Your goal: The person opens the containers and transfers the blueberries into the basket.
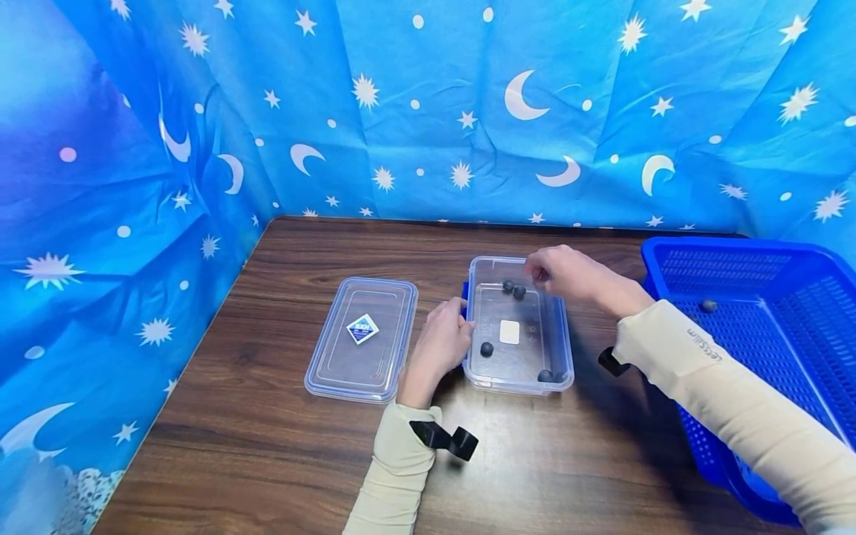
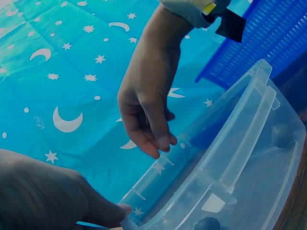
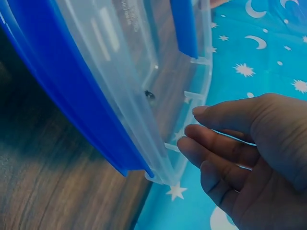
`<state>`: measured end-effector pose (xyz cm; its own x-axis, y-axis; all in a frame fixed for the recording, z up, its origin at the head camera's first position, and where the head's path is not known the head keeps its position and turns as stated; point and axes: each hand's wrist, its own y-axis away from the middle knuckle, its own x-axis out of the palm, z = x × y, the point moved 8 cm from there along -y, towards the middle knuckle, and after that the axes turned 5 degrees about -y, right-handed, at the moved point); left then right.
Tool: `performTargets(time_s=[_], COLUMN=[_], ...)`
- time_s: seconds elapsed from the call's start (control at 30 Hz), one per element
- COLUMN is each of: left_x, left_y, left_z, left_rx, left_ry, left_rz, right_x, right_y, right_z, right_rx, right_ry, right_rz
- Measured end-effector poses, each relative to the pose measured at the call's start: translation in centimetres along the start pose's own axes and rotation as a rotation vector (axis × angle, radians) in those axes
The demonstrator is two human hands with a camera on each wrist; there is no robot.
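A clear plastic food container stands uncovered on the table, with several small dark balls on its bottom. My left hand holds the container's left side, the thumb at its rim in the left wrist view. Over the far right corner hovers my right hand. Its fingers are loosely bent and the thumb stands apart from them, with nothing between in the right wrist view. Left of the container lies its clear lid, which bears a blue-and-white diamond label.
A blue plastic basket stands at the right, beneath my right forearm, with one dark ball in it. Blue cloth with stars and moons hangs behind the wooden table and along its left.
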<state>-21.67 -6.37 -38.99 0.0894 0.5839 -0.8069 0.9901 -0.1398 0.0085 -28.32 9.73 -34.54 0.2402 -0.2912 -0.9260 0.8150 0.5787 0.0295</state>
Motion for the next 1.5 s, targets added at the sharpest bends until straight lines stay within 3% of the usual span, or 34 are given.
performTargets(time_s=[0.63, 0.9, 1.17, 1.5], left_x=[-0.1, -0.1, -0.2, 0.0], left_y=[0.0, 0.0, 0.0, -0.1], left_z=[0.0, 0.1, 0.1, 0.2], left_rx=[0.015, 0.023, 0.031, 0.022], left_ry=[0.004, 0.003, 0.006, 0.01], left_rz=[-0.015, -0.022, -0.032, -0.018], right_x=[3.0, 4.0, 4.6, 5.3], right_y=[-1.3, -1.8, -2.0, -1.9], right_z=[-0.4, 0.2, -0.1, -0.1], right_rx=[0.0, -0.093, -0.054, -0.033], right_ry=[0.034, 0.155, 0.204, 0.155], right_rz=[0.017, -0.035, -0.006, 0.053])
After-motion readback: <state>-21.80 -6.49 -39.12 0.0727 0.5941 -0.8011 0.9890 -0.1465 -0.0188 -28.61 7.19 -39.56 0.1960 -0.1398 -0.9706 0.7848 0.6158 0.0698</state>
